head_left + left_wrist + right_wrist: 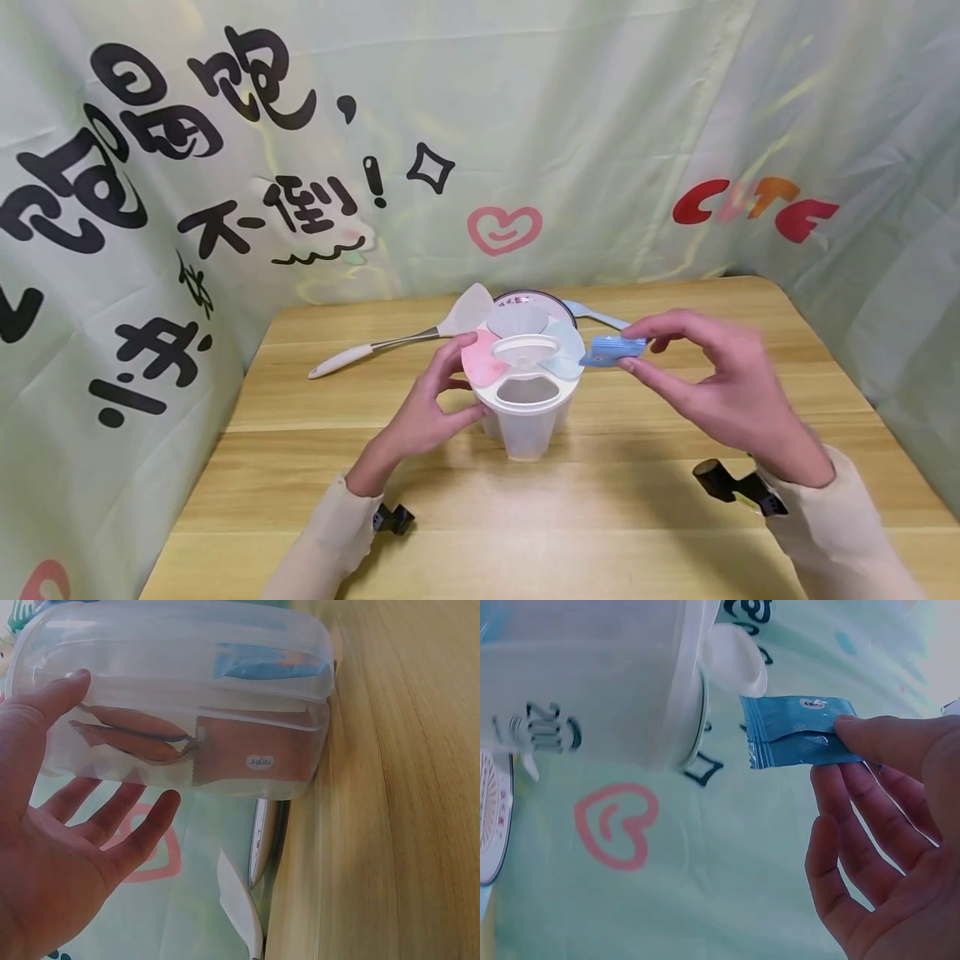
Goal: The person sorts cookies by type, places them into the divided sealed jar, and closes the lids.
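A clear plastic compartment box (527, 433) stands upright on the table. Its white lid carries pink, pale blue and whitish flaps, and the front opening (528, 390) is uncovered. My left hand (431, 408) holds the box by its left side, thumb and fingers against the wall. Through that wall, the left wrist view shows orange-brown packets (255, 750) and a blue packet (270, 661) in separate compartments. My right hand (712, 379) pinches a small blue sachet (802, 731) between thumb and fingers, just right of the lid and apart from the opening.
Behind the box lies a spatula (405, 337) with a pale head and white handle. A dark-rimmed round plate (536, 294) stands partly hidden behind it. A light blue utensil (596, 314) lies at the back right. Printed cloth (600, 125) hangs around the wooden table (570, 533).
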`<control>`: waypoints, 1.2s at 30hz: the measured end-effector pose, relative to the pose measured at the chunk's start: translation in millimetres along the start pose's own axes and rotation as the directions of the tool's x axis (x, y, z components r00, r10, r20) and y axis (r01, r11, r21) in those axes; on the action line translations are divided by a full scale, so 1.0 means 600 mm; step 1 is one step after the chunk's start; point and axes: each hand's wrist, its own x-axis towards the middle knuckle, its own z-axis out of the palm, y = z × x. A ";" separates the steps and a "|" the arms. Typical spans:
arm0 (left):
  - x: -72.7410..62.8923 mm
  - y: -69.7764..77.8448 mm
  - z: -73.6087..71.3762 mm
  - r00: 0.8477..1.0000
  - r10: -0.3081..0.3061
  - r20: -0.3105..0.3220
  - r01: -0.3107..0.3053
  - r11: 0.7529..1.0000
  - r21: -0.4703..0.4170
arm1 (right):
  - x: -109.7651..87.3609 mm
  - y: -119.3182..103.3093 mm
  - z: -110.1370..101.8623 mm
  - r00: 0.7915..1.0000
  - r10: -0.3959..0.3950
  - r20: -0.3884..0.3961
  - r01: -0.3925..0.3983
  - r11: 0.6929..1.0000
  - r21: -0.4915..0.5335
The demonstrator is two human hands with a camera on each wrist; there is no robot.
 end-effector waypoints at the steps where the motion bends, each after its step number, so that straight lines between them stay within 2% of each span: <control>1: 0.000 0.000 0.000 1.000 -0.007 0.001 0.007 1.000 -0.002 | 0.002 -0.002 0.005 1.000 -0.011 0.002 0.011 1.000 0.005; 20: 0.001 -0.001 -0.001 1.000 -0.011 0.011 0.011 1.000 -0.003 | 0.018 -0.018 0.082 0.995 -0.067 0.079 0.058 0.992 0.113; 24: 0.001 -0.001 -0.001 1.000 -0.016 0.012 0.016 1.000 0.000 | 0.014 -0.016 0.093 0.993 -0.042 0.108 0.031 0.994 0.108; 29: 0.001 -0.001 -0.001 1.000 -0.012 0.010 0.012 1.000 -0.003 | 0.008 -0.012 0.103 0.988 -0.004 0.156 -0.004 0.999 0.050; 36: 0.000 -0.003 0.000 1.000 -0.003 0.005 0.003 1.000 -0.009 | 0.003 -0.013 0.102 0.975 0.079 0.208 -0.083 0.997 0.009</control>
